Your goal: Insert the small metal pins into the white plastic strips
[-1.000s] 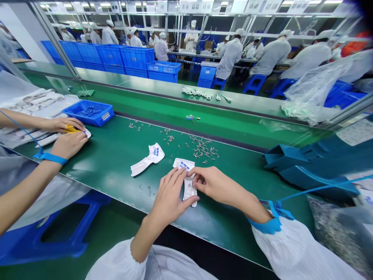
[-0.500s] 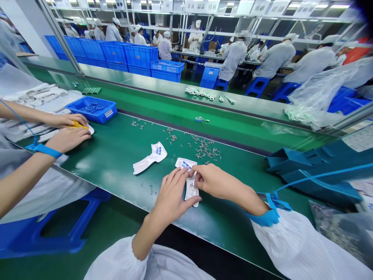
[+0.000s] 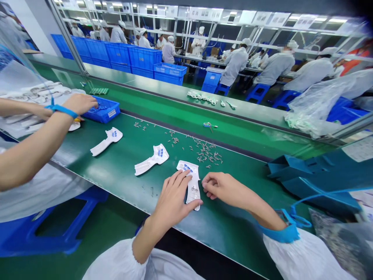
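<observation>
Worrying mostly about spills here tbh. The white shell (image 3: 194, 186) is flat on the near middle of the desk (image 3: 116, 173), blue inserts (image 3: 187, 168) in its far end and what look like tiny metal bits nearer. The left hand (image 3: 175, 194) lies spread across it, fingertips and thumb touching, not wrapped round it. The right hand (image 3: 220, 186) is just right of the shell, fingers curled; can't tell if anything's pinched in there.

If the left hand presses unevenly, I'd guess the shell could tip or skid and lose those bits. A careless right-hand swing could scatter the loose metal parts (image 3: 205, 152) just beyond. The cord (image 3: 349, 191) off the right wrist strap (image 3: 281, 233) might snag on the teal bins (image 3: 335, 203) too.

Containers: the blue tray (image 3: 102, 118) on the left holds small blue parts, with a co-worker's hand (image 3: 81, 103) over it. Can't see into the teal bins. The clear bag (image 3: 335, 233) at near right seems full of small shiny bits. Far left, a row of blue crates (image 3: 145, 58), insides hidden. 2 other shells (image 3: 151, 160) lie left, with blue pieces in them.
</observation>
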Motion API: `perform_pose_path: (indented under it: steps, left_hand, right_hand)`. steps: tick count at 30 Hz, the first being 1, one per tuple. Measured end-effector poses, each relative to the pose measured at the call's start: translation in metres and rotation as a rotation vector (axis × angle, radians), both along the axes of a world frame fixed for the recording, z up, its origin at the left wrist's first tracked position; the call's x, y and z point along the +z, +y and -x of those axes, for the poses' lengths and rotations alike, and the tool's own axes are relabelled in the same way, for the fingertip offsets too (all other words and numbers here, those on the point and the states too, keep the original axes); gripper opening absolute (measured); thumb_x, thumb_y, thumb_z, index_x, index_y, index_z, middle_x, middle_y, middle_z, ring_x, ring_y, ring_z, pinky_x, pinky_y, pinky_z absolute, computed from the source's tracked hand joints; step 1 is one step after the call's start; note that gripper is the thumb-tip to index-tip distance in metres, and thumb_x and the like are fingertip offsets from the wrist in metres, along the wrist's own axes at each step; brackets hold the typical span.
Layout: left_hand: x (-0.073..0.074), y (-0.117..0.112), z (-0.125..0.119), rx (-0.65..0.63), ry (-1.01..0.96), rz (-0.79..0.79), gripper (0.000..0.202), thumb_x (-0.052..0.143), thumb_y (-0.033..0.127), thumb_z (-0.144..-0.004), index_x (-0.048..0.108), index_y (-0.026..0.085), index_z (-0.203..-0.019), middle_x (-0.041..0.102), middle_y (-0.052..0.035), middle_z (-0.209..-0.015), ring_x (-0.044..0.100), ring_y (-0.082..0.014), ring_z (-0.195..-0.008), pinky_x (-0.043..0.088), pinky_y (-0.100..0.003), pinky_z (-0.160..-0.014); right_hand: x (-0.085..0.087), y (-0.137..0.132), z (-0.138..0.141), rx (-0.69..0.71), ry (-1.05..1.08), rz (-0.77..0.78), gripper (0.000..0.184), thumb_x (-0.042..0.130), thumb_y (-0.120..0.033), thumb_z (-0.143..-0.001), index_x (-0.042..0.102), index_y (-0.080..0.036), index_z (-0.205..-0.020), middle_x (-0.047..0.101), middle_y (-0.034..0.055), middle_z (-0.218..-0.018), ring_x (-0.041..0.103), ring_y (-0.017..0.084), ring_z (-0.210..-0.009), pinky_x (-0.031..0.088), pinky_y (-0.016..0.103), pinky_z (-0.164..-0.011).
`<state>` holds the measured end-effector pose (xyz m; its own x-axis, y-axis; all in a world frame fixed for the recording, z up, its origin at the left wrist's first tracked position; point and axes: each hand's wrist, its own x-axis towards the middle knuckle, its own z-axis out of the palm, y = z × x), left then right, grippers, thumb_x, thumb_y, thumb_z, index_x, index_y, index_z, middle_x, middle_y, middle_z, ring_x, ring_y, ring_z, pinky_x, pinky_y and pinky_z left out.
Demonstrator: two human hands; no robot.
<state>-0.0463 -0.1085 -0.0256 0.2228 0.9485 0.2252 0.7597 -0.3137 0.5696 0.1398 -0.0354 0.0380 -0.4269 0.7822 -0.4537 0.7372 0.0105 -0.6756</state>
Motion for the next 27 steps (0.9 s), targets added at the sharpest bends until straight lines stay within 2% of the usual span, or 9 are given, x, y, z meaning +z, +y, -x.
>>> perform_pose_path:
  steps: [3, 5, 7, 11, 14, 21, 24, 27]
  left_hand:
    - [-0.003, 0.000, 0.000, 0.005, -0.008, -0.011, 0.063, 0.068, 0.049, -0.085, 0.044, 0.025, -0.138, 0.044, -0.0094, -0.150, 0.036, -0.0310, -0.141, 0.037, -0.051, -0.110]
    - [-0.005, 0.001, 0.001, 0.011, -0.035, -0.027, 0.060, 0.066, 0.047, -0.087, 0.043, 0.025, -0.138, 0.043, -0.0095, -0.151, 0.035, -0.0308, -0.142, 0.038, -0.051, -0.111]
    - [-0.006, 0.002, 0.002, 0.007, -0.081, -0.038, 0.059, 0.065, 0.043, -0.089, 0.041, 0.026, -0.140, 0.040, -0.0095, -0.152, 0.035, -0.0295, -0.142, 0.038, -0.049, -0.112]
    - [-0.006, 0.002, 0.005, -0.003, -0.144, -0.023, 0.060, 0.065, 0.037, -0.090, 0.038, 0.027, -0.142, 0.039, -0.0088, -0.153, 0.036, -0.0274, -0.142, 0.039, -0.047, -0.113]
    - [-0.006, 0.001, 0.006, -0.004, -0.161, -0.008, 0.061, 0.065, 0.037, -0.090, 0.037, 0.026, -0.143, 0.037, -0.0086, -0.154, 0.035, -0.0266, -0.143, 0.038, -0.046, -0.114]
    - [-0.002, 0.002, 0.004, 0.019, -0.218, -0.004, 0.059, 0.064, 0.038, -0.090, 0.039, 0.025, -0.142, 0.038, -0.0099, -0.153, 0.033, -0.0280, -0.143, 0.035, -0.049, -0.115]
    - [0.004, 0.000, 0.006, 0.135, -0.320, -0.018, 0.046, 0.048, 0.039, -0.099, 0.040, 0.027, -0.143, 0.031, -0.0090, -0.156, 0.029, -0.0268, -0.145, 0.033, -0.050, -0.116]
    - [0.006, -0.002, 0.009, 0.301, -0.427, -0.016, 0.040, 0.030, 0.038, -0.104, 0.045, 0.030, -0.140, 0.033, -0.0065, -0.155, 0.031, -0.0254, -0.144, 0.033, -0.052, -0.115]
  right_hand:
    - [-0.013, -0.009, 0.002, -0.164, 0.193, 0.254, 0.023, 0.061, -0.038, -0.089, 0.064, -0.015, -0.084, 0.072, 0.0065, -0.077, 0.070, 0.017, -0.071, 0.058, 0.029, -0.070]
    - [-0.020, -0.015, 0.010, -0.261, 0.307, 0.320, 0.029, 0.065, -0.043, -0.086, 0.063, -0.015, -0.080, 0.068, 0.0036, -0.071, 0.069, 0.016, -0.070, 0.059, 0.028, -0.071]
    - [-0.026, -0.020, 0.018, -0.327, 0.386, 0.332, 0.033, 0.068, -0.047, -0.083, 0.061, -0.016, -0.075, 0.064, 0.0005, -0.067, 0.068, 0.014, -0.066, 0.059, 0.028, -0.071]
    - [-0.031, -0.023, 0.027, -0.363, 0.444, 0.292, 0.036, 0.073, -0.050, -0.076, 0.058, -0.017, -0.074, 0.059, -0.0031, -0.064, 0.065, 0.014, -0.063, 0.060, 0.031, -0.070]
    - [-0.030, -0.024, 0.026, -0.381, 0.491, 0.280, 0.038, 0.076, -0.051, -0.072, 0.057, -0.018, -0.076, 0.057, -0.0043, -0.067, 0.063, 0.013, -0.063, 0.061, 0.032, -0.069]
    - [-0.023, -0.026, 0.025, -0.383, 0.576, 0.375, 0.035, 0.076, -0.047, -0.073, 0.058, -0.017, -0.075, 0.057, -0.0034, -0.063, 0.058, 0.010, -0.058, 0.056, 0.024, -0.060]
    - [-0.019, -0.008, 0.024, -0.388, 0.607, 0.391, 0.029, 0.074, -0.043, -0.077, 0.064, -0.016, -0.079, 0.063, 0.0006, -0.068, 0.060, 0.012, -0.062, 0.055, 0.023, -0.057]
    - [-0.018, 0.041, 0.025, -0.435, 0.660, 0.234, 0.025, 0.070, -0.040, -0.082, 0.068, -0.015, -0.086, 0.069, 0.0065, -0.077, 0.064, 0.015, -0.067, 0.057, 0.025, -0.057]
